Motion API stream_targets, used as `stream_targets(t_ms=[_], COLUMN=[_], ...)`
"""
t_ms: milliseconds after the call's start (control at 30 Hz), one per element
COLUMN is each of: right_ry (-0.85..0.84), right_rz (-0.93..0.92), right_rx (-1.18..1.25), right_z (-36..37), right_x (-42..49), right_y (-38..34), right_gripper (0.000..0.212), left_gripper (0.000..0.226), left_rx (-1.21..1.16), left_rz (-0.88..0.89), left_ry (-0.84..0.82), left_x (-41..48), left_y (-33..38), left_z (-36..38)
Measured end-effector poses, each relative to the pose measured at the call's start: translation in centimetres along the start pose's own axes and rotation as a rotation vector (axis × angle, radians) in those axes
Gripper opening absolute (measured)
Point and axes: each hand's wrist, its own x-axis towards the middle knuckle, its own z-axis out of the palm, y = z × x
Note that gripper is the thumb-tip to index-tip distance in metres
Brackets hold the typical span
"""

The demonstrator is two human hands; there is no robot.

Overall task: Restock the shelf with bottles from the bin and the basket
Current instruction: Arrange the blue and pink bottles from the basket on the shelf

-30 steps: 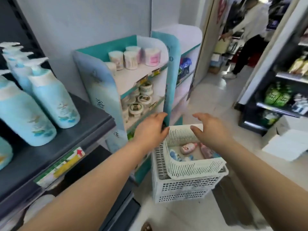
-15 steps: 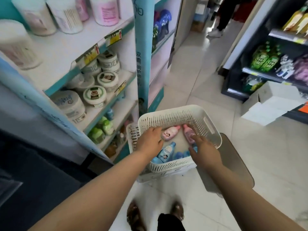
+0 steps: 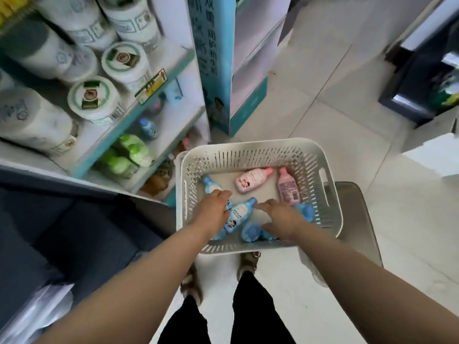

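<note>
In the white basket (image 3: 330, 194), my left hand (image 3: 213, 209) curls its fingers down over a blue bottle (image 3: 210, 183); I cannot tell if it grips. My right hand (image 3: 283, 217) is spread above more blue bottles (image 3: 249, 232), holding nothing. These loose, smooth bottles could slip if snatched. The shelf (image 3: 159, 100) of tubs (image 3: 92, 98) stands left, with pale tiled floor (image 3: 372, 145) on the right.

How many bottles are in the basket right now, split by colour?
Pink bottles: 2
Blue bottles: at least 4; left hand and right hand cover part of the pile
Total in basket: at least 6
</note>
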Motion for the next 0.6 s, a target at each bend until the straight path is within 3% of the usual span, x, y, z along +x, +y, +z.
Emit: stream_targets(t_ms=[100,233,333,467,600], right_ry=[-0.157,-0.176,-0.207,-0.136,0.008], right_rz=[-0.039,-0.065,-0.071,-0.079,-0.088], right_rx=[-0.125,-0.241,-0.29,-0.264,-0.105], right_z=[0.0,-0.4,-0.6,-0.2,-1.6], right_x=[1.2,1.5,1.6,1.6,0.9], right_y=[1.7,2.1,2.0,2.3,3.5], right_gripper=[0.055,0.039,0.031,0.025,0.025], left_gripper=[0.055,0.061,0.052,0.024,0.026], left_rx=[-0.026,-0.053,-0.014,-0.053,-0.117], left_rz=[0.011,0.18,0.257,0.276,0.204], left_ry=[-0.057,-0.337,-0.468,-0.397,-0.246], left_x=[1.3,2.1,2.5,3.1,2.9], left_y=[0.5,1.7,2.3,2.8,2.4], left_z=[1.5,3.6,5.0,5.1,2.5])
